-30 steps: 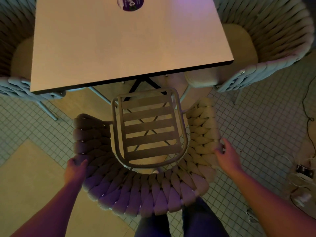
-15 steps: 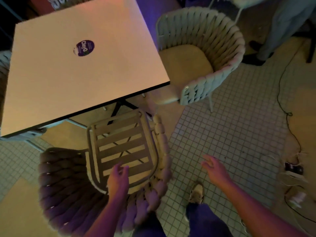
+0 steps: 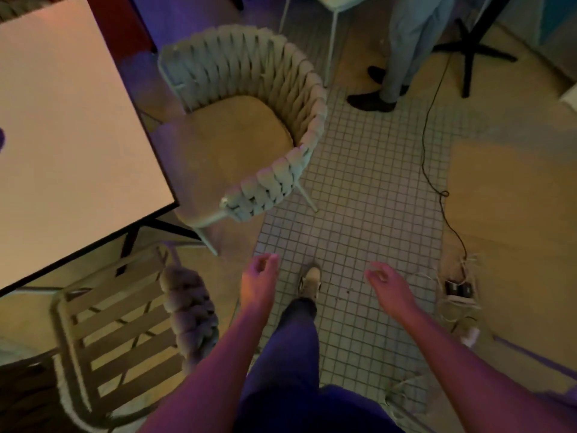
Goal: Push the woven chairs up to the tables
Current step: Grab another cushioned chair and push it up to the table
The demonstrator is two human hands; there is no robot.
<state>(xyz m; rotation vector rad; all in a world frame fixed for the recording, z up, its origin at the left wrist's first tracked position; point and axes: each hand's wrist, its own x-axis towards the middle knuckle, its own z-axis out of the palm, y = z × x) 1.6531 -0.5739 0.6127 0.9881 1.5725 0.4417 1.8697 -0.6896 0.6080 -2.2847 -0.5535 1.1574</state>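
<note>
A woven chair with a slatted seat [image 3: 125,332] stands at the lower left, its front under the edge of the pale square table [image 3: 68,126]. A second woven chair with a tan cushion [image 3: 249,126] stands at the table's right side, its seat partly outside the tabletop. My left hand [image 3: 259,282] hangs in the air to the right of the slatted chair, fingers loosely curled, holding nothing. My right hand [image 3: 390,282] floats over the tiled floor, fingers apart and empty. Neither hand touches a chair.
Another person's legs and dark shoes [image 3: 387,92] stand beyond the cushioned chair. A black cable [image 3: 437,170] runs along the floor to a power strip [image 3: 459,289] at the right. A black table base [image 3: 471,48] stands at the far right. My foot [image 3: 309,279] is on the tiles.
Both hands have let go of the slatted chair and lifted off it. My view has swung right, towards the cushioned chair, and I have stepped onto the tiles.
</note>
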